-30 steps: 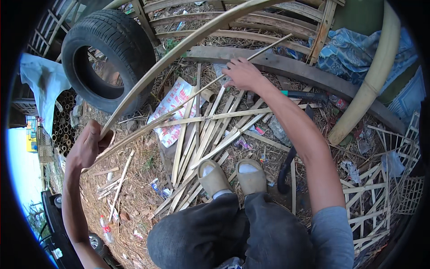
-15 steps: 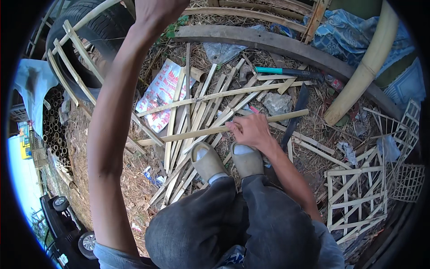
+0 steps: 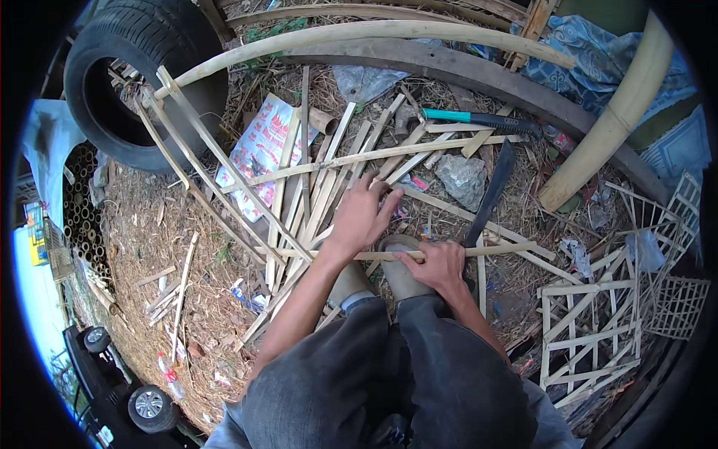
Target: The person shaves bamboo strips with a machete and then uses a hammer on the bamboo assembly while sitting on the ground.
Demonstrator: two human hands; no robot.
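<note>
My right hand [image 3: 437, 263] is closed around the near pole [image 3: 501, 251] of a ladder-like bamboo frame, just in front of my feet. The frame's several crosspieces [image 3: 217, 150] join this pole to a longer, curved far pole [image 3: 359, 31]. My left hand [image 3: 365, 215] is open, fingers partly spread, over a loose pile of split bamboo strips [image 3: 329, 176]. Whether its fingertips touch a strip I cannot tell. A dark machete blade [image 3: 493, 191] lies right of the pile, near a tool with a teal and black handle [image 3: 479, 120].
A tyre [image 3: 149, 82] stands at the far left, behind the frame's end. A thick bamboo pole [image 3: 606, 120] leans at the right, above slatted bamboo frames [image 3: 591, 329]. A grey stone [image 3: 460, 179] and a printed sheet [image 3: 258, 161] lie on the straw-littered ground.
My left hand has come down from the far upper left to the strip pile. The bamboo frame has dropped and shifted right and nearer, with my right hand still on its near pole.
</note>
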